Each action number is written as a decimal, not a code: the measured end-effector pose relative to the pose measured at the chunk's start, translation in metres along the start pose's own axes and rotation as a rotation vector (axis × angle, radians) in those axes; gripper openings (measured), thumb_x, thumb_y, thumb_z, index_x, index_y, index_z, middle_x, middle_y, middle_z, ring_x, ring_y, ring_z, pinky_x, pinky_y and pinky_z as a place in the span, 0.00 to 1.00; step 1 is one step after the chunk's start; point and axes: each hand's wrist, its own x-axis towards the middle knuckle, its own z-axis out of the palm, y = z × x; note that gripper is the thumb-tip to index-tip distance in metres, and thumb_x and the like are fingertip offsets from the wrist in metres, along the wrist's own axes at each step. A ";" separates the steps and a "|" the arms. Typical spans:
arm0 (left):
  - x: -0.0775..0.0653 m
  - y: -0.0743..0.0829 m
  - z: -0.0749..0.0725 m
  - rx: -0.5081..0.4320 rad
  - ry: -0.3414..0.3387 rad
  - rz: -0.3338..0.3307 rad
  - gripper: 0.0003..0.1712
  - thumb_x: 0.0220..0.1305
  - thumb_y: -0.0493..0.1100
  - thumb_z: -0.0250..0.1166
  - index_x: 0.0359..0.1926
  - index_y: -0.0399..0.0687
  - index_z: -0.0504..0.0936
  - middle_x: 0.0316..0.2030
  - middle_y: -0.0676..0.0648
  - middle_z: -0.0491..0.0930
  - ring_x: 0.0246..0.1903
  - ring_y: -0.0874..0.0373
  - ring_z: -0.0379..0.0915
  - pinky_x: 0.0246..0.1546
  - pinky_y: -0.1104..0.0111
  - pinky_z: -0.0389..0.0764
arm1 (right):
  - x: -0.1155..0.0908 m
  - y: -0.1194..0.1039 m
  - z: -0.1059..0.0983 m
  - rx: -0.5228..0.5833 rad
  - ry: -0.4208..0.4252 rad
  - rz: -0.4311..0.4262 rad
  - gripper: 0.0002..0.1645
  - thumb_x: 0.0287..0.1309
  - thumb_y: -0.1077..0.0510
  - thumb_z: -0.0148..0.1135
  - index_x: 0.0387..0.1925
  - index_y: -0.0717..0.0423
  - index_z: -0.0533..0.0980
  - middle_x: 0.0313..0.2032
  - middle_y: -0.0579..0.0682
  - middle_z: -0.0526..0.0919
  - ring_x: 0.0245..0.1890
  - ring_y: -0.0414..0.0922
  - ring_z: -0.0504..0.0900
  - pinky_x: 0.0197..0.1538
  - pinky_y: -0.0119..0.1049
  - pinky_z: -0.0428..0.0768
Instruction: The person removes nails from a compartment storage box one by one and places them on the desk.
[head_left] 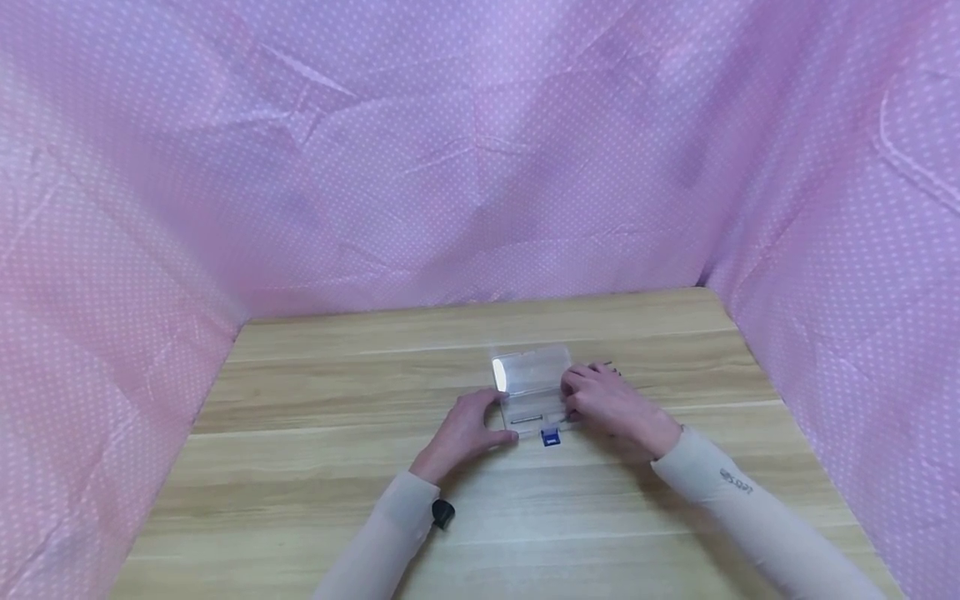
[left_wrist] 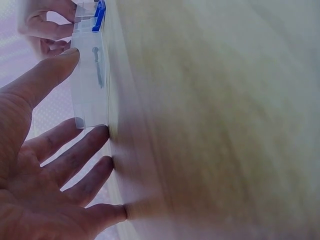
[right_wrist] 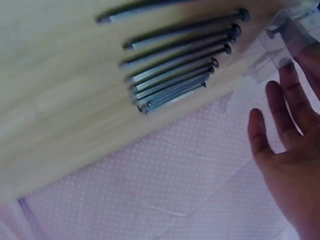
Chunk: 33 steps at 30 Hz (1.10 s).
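Note:
A clear plastic box (head_left: 525,403) lies with its lid (head_left: 534,372) raised toward the far side and a blue latch (head_left: 551,437) at its front. Through the front wall, the left wrist view shows a nail (left_wrist: 98,67) lying inside. My left hand (head_left: 472,425) holds the box's left end, thumb on the front wall and fingers around the end. At the right end, my right hand (head_left: 603,402) reaches in with thumb and index finger together. A nail (right_wrist: 273,33) sticks out beside those fingertips in the right wrist view; its far end is hidden.
Several long nails (right_wrist: 182,45) lie in a row on the wooden table (head_left: 315,467), right of the box and partly hidden by my right hand in the head view. Pink dotted cloth (head_left: 465,192) hangs along the table's back and sides.

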 end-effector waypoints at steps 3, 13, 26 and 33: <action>0.001 -0.001 0.001 0.001 0.002 0.009 0.40 0.55 0.52 0.80 0.66 0.44 0.78 0.59 0.43 0.81 0.60 0.46 0.74 0.66 0.51 0.72 | -0.002 0.002 0.003 0.058 -0.015 0.003 0.07 0.54 0.53 0.78 0.33 0.47 0.86 0.43 0.44 0.81 0.45 0.44 0.76 0.47 0.40 0.74; 0.000 0.000 0.001 0.011 -0.004 -0.012 0.41 0.55 0.52 0.80 0.66 0.44 0.77 0.62 0.43 0.79 0.63 0.44 0.72 0.69 0.49 0.70 | -0.006 0.007 -0.001 0.137 0.005 -0.049 0.04 0.60 0.55 0.75 0.34 0.49 0.86 0.46 0.45 0.81 0.51 0.46 0.76 0.52 0.44 0.77; -0.002 0.002 -0.002 -0.017 -0.003 -0.023 0.41 0.55 0.51 0.80 0.67 0.44 0.77 0.62 0.42 0.79 0.64 0.43 0.71 0.70 0.48 0.68 | -0.007 0.003 0.000 0.181 -0.017 -0.034 0.04 0.59 0.54 0.75 0.36 0.48 0.86 0.46 0.45 0.82 0.50 0.46 0.78 0.57 0.48 0.78; -0.001 0.001 0.000 -0.030 -0.008 -0.021 0.41 0.55 0.50 0.80 0.67 0.43 0.77 0.62 0.42 0.79 0.64 0.43 0.72 0.69 0.49 0.70 | -0.003 0.003 0.007 0.284 -0.020 -0.022 0.04 0.60 0.53 0.74 0.37 0.45 0.89 0.48 0.46 0.82 0.54 0.47 0.76 0.62 0.50 0.76</action>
